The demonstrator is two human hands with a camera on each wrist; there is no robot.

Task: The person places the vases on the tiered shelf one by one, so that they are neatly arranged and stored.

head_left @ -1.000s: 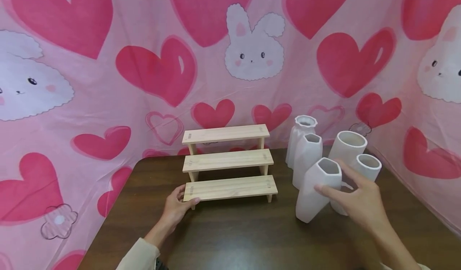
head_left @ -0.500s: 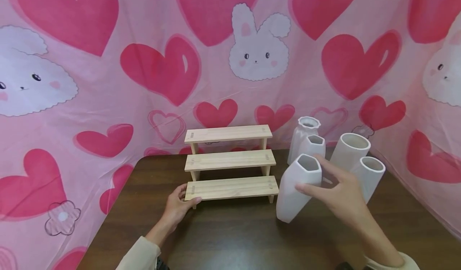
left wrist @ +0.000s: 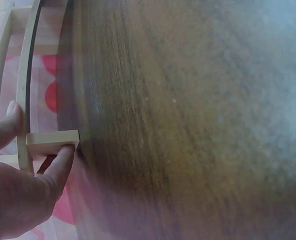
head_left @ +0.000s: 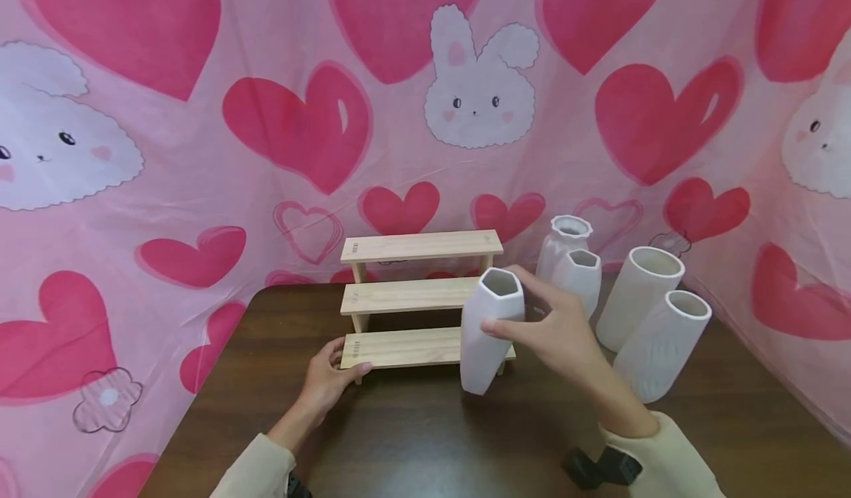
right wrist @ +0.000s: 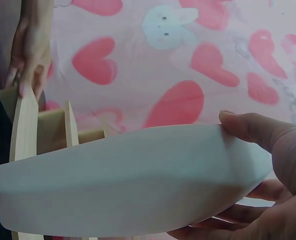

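Observation:
A white faceted vase with a five-sided mouth is gripped near its top by my right hand, thumb on the near side. In the head view it hangs slightly tilted before the right end of a three-tier wooden stand, hiding part of the lower two shelves. My left hand holds the left end of the lowest shelf, thumb on top. In the left wrist view, a finger presses the support leg under that shelf. The right wrist view shows the vase lengthwise, fingers wrapped around its mouth end.
Several white vases stand at the right of the brown table: a ruffled-rim one, a faceted one, a wide cylinder and a narrower cylinder. A pink heart-print cloth hangs behind.
My right hand has carried the faceted vase leftward, away from the other vases to the front of the stand's right end. My left hand has stayed on the lowest shelf.

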